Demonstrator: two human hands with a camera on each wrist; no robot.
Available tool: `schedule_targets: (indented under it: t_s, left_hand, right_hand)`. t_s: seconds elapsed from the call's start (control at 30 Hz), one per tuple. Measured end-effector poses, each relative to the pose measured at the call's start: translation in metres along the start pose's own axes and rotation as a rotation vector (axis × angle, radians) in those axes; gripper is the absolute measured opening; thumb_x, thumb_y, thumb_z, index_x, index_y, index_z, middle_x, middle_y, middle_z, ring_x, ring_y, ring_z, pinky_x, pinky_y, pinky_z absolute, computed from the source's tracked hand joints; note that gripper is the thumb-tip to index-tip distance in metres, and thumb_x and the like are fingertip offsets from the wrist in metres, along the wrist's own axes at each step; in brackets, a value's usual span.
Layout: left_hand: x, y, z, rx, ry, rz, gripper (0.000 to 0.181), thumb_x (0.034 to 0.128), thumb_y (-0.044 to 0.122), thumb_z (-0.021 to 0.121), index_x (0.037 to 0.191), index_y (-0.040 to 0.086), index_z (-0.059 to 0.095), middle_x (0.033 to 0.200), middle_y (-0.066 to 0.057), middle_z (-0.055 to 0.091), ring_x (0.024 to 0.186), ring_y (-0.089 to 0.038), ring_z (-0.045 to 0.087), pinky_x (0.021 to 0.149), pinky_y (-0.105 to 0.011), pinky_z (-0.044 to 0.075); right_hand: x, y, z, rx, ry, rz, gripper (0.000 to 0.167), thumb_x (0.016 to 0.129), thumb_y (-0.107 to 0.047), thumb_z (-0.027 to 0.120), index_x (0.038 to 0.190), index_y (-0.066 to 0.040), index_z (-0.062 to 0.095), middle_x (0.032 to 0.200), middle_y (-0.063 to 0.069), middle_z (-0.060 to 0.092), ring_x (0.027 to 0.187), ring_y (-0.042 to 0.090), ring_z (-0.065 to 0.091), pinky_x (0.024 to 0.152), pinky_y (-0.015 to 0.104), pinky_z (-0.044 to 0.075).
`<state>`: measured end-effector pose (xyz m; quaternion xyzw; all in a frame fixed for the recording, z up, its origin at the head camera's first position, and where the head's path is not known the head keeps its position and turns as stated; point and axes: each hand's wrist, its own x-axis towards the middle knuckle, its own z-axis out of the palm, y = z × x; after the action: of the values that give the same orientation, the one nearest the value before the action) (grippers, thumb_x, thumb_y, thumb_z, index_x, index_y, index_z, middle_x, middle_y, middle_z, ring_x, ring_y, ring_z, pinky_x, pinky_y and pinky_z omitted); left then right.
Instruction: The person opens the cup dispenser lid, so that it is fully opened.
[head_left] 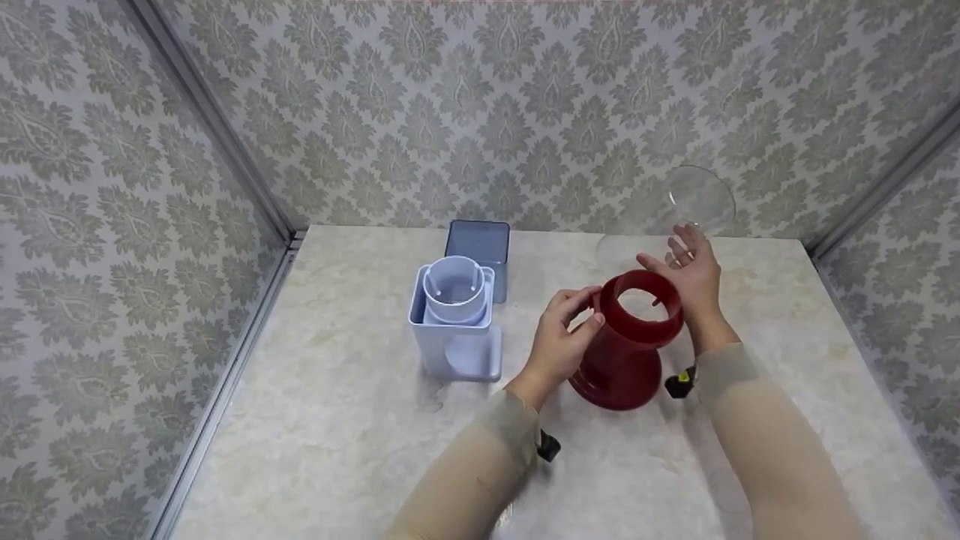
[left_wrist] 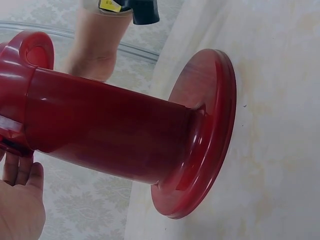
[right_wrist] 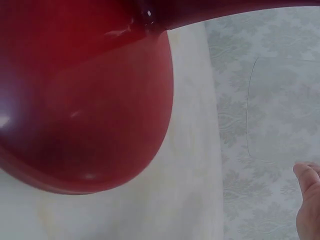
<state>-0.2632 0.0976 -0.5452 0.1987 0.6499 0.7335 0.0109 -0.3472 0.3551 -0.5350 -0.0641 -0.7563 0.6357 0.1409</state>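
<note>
A glossy red stand point(head_left: 622, 367) with a round base, a column and an open ring-shaped top rises from the table, tilted in the left wrist view. My left hand point(head_left: 559, 334) grips the left side of its top, thumb and fingers at the rim. In the left wrist view, that hand's fingers point(left_wrist: 22, 172) lie under the collar. Behind the stand's right side is my right hand point(head_left: 694, 277), fingers loosely bent. Right by its fingertips is a clear, see-through round container point(head_left: 705, 196); whether they touch is hard to tell. The red base point(right_wrist: 100, 140) fills the right wrist view's left half.
Left of the stand is a pale blue square-bodied holder point(head_left: 450, 349) with a round cup point(head_left: 455, 289) in its top. A darker blue translucent box point(head_left: 478, 238) stands behind it. Patterned walls point(head_left: 510, 112) close in the table point(head_left: 337, 375) at back and sides.
</note>
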Motion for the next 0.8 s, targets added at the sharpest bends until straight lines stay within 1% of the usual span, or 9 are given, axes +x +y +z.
schedule_targets:
  t_s: [0.2, 0.37, 0.5, 0.6, 0.7, 0.8]
  left_hand:
    - [-0.004, -0.002, -0.003, 0.007, 0.014, -0.001, 0.046, 0.1088, 0.007, 0.07, 0.155, 0.002, 0.067, 0.139, -0.016, 0.061, 0.15, -0.029, 0.061, 0.125, -0.033, 0.055]
    - [-0.006, -0.003, -0.003, -0.008, 0.019, -0.001, 0.046, 0.1088, 0.007, 0.07, 0.155, 0.002, 0.067, 0.14, -0.016, 0.061, 0.151, -0.029, 0.061, 0.125, -0.033, 0.055]
    - [-0.004, -0.003, -0.001, -0.018, 0.026, -0.006, 0.047, 0.1079, 0.007, 0.071, 0.154, 0.003, 0.068, 0.14, -0.016, 0.061, 0.15, -0.029, 0.062, 0.124, -0.035, 0.055]
    - [-0.002, -0.002, 0.0, -0.021, 0.02, -0.008, 0.047, 0.1081, 0.009, 0.071, 0.155, 0.004, 0.068, 0.14, -0.015, 0.061, 0.15, -0.027, 0.061, 0.124, -0.038, 0.056]
    - [-0.001, -0.002, 0.001, -0.029, 0.009, -0.004, 0.047, 0.1084, 0.009, 0.071, 0.155, 0.004, 0.067, 0.14, -0.015, 0.061, 0.15, -0.026, 0.061, 0.124, -0.037, 0.056]
    - [0.001, -0.001, 0.001, -0.043, 0.007, 0.001, 0.048, 0.1076, 0.008, 0.071, 0.155, 0.003, 0.067, 0.14, -0.015, 0.061, 0.15, -0.027, 0.062, 0.123, -0.034, 0.057]
  right_hand:
    - [-0.001, 0.007, 0.01, -0.005, -0.042, 0.047, 0.122, 0.094, -0.038, 0.094, 0.183, -0.018, 0.013, 0.189, 0.006, 0.029, 0.175, 0.026, 0.033, 0.142, 0.043, 0.034]
    - [-0.002, 0.007, 0.015, -0.027, -0.078, 0.053, 0.122, 0.096, -0.039, 0.093, 0.184, -0.02, 0.011, 0.191, 0.006, 0.024, 0.176, 0.026, 0.029, 0.142, 0.044, 0.032]
    - [-0.002, 0.004, 0.016, -0.065, -0.11, 0.064, 0.128, 0.092, -0.051, 0.093, 0.184, -0.025, 0.007, 0.191, 0.001, 0.021, 0.177, 0.024, 0.027, 0.142, 0.044, 0.033]
    - [-0.001, 0.001, 0.016, -0.077, -0.122, 0.081, 0.131, 0.09, -0.058, 0.092, 0.184, -0.028, 0.006, 0.192, -0.001, 0.02, 0.177, 0.022, 0.025, 0.142, 0.044, 0.034]
    - [-0.001, 0.0, 0.015, -0.075, -0.126, 0.089, 0.13, 0.091, -0.058, 0.092, 0.184, -0.027, 0.007, 0.192, -0.001, 0.019, 0.177, 0.022, 0.024, 0.142, 0.045, 0.034]
    - [-0.001, 0.0, 0.015, -0.066, -0.146, 0.09, 0.123, 0.095, -0.053, 0.09, 0.184, -0.027, 0.009, 0.192, -0.003, 0.018, 0.178, 0.022, 0.023, 0.141, 0.045, 0.035]
